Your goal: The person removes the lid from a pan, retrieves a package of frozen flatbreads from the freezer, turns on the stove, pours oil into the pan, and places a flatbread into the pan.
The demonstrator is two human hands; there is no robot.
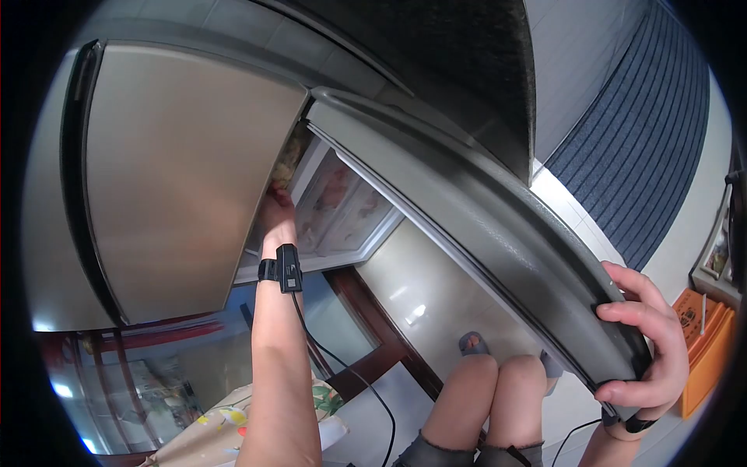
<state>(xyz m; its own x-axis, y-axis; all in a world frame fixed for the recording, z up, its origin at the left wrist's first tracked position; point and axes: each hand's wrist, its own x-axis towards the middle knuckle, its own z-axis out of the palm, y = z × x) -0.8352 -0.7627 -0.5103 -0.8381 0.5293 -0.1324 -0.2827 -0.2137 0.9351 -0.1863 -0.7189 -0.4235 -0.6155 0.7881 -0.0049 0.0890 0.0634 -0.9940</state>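
Grey door (pixel 482 226) stands open, its right end grasped by the right hand (pixel 660 335). The left hand (pixel 278 212) reaches inside the fridge (pixel 187 171), beside food (pixel 289 157) not taken out; its grip cannot be told.

open door (pixel 451 194) smooth satin metal-look; floor (pixel 389 265) glossy, smooth; ribbed mat (pixel 638 148) matt, cloth-like.
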